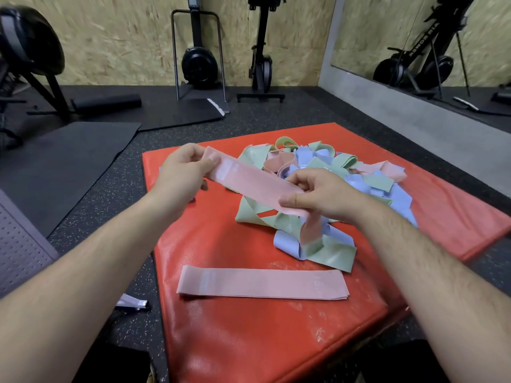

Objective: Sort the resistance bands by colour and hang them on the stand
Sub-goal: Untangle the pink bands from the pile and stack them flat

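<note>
Band (249,186), pink, ends pinched in my left hand (181,172) and right hand (320,193); risk: tail hanging below right grip snags tangled pile (336,160).

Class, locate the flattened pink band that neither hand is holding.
In the head view, the flattened pink band lies on the red mat, nearer the person than the mixed pile of bands.
</note>
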`<state>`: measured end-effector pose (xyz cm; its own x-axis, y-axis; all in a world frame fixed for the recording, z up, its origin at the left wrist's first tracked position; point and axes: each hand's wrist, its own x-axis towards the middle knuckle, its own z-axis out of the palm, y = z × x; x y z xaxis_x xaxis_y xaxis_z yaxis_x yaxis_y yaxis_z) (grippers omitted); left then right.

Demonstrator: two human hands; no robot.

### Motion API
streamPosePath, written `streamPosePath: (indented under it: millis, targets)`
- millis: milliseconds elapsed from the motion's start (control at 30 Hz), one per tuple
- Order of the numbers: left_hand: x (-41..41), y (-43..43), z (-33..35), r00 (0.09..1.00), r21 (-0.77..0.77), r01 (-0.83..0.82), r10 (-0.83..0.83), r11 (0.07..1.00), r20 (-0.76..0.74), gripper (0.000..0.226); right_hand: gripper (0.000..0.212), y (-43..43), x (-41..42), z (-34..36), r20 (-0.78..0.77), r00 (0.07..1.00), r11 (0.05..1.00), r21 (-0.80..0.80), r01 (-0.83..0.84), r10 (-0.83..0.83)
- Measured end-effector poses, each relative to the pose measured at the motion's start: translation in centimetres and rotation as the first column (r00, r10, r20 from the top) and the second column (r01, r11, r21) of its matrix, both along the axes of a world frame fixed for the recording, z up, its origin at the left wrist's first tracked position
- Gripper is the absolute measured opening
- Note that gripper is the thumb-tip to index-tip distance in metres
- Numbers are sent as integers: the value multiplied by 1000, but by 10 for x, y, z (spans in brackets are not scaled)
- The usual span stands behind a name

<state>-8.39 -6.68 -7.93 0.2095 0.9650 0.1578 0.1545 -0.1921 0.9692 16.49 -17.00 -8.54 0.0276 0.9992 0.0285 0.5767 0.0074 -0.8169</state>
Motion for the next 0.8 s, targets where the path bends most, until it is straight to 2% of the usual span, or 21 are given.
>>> streamPosePath:
  millis: [167,333,500,567,700,800]
  targets:
    - [-22,0,-9,1000,-56,-7,8,998,20,6,22,-20,23,-5,195,979,988,-122,90,-65]
    - [-46,-7,-19,990,-128,26,-44,991,-137,14,10,-44,43,-3,208,971,972,-178,153,-115]
    - [-62,-19,-34,960,-254,106,-165,961,-225,14,6,-63,50,-11,79,990,955,-265,134,-117]
    - [-66,-25,-41,950,-281,111,-185,953,-252,10,5,-69,50,-20,110,988,952,-275,137,-110]
    - [-75,-39,-52,927,-306,103,-203,946,-316,17,16,-80,48,-35,148,983,944,-293,148,-108]
    - [-77,-50,-61,912,-315,97,-211,944,-352,13,11,-87,47,-42,163,983,937,-322,137,-87]
